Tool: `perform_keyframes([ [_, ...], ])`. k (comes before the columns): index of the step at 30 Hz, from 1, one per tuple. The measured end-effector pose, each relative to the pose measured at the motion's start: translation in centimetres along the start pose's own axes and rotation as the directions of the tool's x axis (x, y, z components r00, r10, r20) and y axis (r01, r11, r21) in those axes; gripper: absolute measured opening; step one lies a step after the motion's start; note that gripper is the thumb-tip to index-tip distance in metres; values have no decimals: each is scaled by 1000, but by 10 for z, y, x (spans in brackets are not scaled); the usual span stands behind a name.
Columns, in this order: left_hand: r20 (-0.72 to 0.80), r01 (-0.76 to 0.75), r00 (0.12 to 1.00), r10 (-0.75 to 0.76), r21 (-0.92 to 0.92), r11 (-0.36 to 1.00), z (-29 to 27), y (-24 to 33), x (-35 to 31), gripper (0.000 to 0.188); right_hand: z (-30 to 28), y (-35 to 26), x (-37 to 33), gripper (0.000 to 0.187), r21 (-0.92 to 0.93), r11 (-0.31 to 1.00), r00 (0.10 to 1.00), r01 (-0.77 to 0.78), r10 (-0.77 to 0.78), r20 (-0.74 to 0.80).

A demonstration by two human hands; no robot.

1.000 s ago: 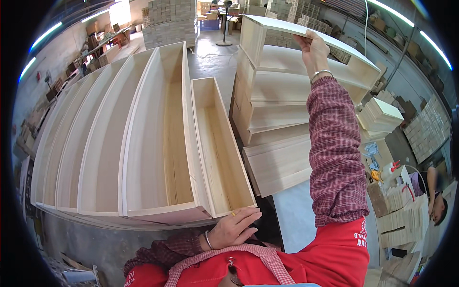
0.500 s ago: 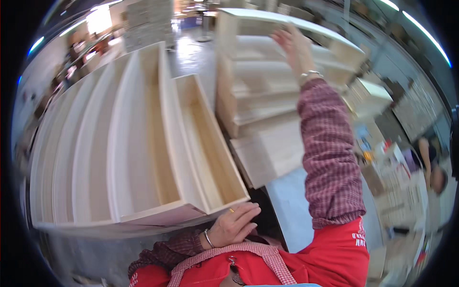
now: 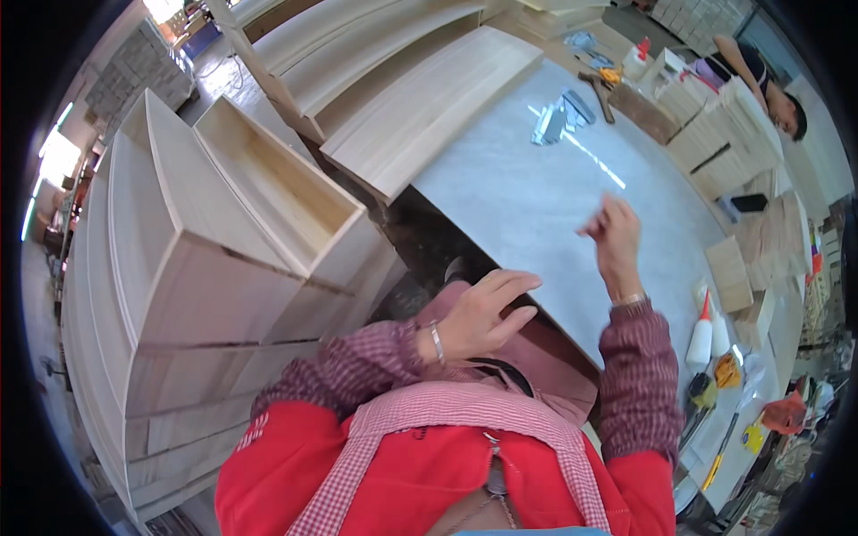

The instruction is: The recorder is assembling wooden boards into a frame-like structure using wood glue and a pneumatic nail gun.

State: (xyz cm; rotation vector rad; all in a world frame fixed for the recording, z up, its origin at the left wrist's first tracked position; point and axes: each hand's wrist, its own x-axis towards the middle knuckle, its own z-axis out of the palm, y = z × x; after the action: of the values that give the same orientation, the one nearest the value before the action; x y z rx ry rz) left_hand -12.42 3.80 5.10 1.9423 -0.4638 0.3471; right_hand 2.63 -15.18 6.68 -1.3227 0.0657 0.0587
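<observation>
My left hand [image 3: 483, 314] is in front of my body by the near edge of the pale blue table [image 3: 509, 192]. Its fingers are stretched out and it holds nothing. Over the table, my right hand [image 3: 614, 241] has loosely bent fingers, some apart, with nothing visible in them. To the left, an open wooden drawer box [image 3: 331, 228] stands against a stack of similar boxes [image 3: 214, 286]. A flat wooden board [image 3: 438, 107] lies at the table's far left, in front of a pale wooden shelf unit [image 3: 375, 49].
Thin metal pieces [image 3: 561, 118] and a hammer [image 3: 597, 96] lie on the far table. Stacked wooden blocks [image 3: 724, 134] line the right side, with a white glue bottle [image 3: 702, 339] nearer. Another person [image 3: 760, 85] is at the far right.
My right hand has come back from over the shelf unit to above the table. My left hand has left the drawer box's end. The view has turned right, showing more of the table.
</observation>
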Motion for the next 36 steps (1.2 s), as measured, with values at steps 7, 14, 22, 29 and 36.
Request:
perform_keyframes([
  [7,285,75,955,-80,29,997,68,-9,17,34,-165,34,-128,21,200,978,952,-60,117,-282],
  [14,132,128,953,-273,642,756,-23,-106,137,42,-172,64,-143,16,195,976,966,-102,144,-215],
  [22,-293,485,737,-609,857,175,-187,-196,193,53,-120,67,-108,4,173,972,982,-162,176,-67],
  [29,-408,647,500,-764,762,16,-232,-227,182,62,-24,90,-21,16,74,990,968,-120,100,230],
  [36,-420,640,563,-712,766,54,-234,-255,170,62,123,139,48,41,-140,975,848,-172,219,483],
])
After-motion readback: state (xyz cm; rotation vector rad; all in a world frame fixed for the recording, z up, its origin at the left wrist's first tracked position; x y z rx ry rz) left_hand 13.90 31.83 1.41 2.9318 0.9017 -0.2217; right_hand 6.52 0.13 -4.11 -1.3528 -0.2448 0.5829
